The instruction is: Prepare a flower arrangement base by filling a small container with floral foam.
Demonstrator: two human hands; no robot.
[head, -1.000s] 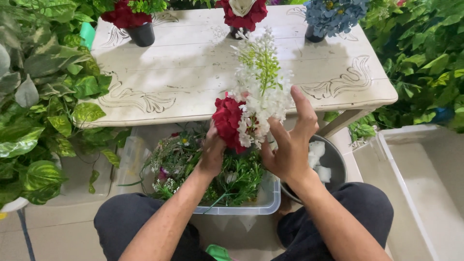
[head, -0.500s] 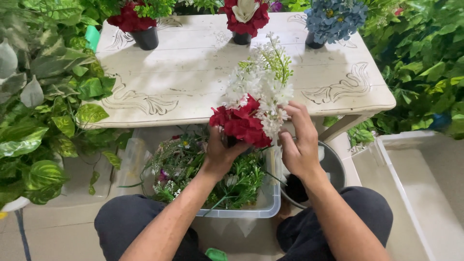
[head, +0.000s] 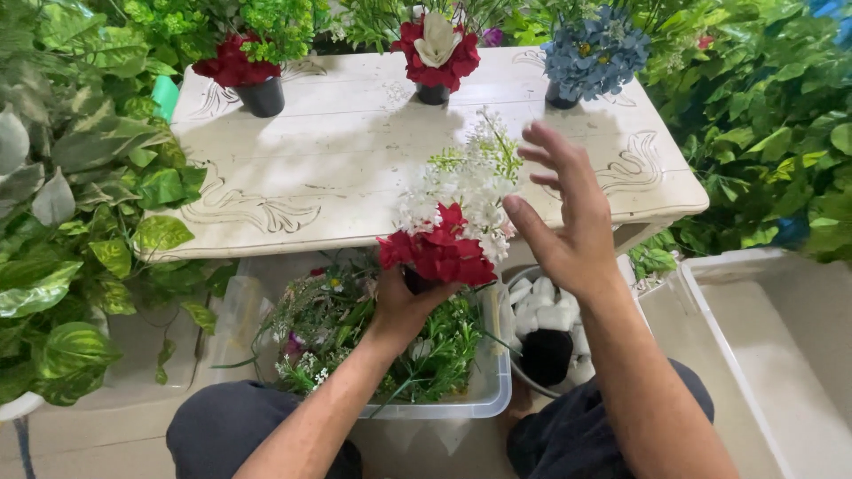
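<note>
The right hand (head: 568,222) has let go, fingers spread beside the red-and-white artificial flower bunch (head: 453,226); the left hand (head: 408,306) keeps gripping its base, below the white table's (head: 355,160) front edge.

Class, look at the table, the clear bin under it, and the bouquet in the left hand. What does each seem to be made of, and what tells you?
Table: likely painted wood, matte cream, with carved scrolls and worn streaks.
Clear bin: plastic, see-through walls, rounded rim.
Bouquet in the left hand: probably artificial, fabric or plastic; petals look uniform and stiff, though that is uncertain.
</note>
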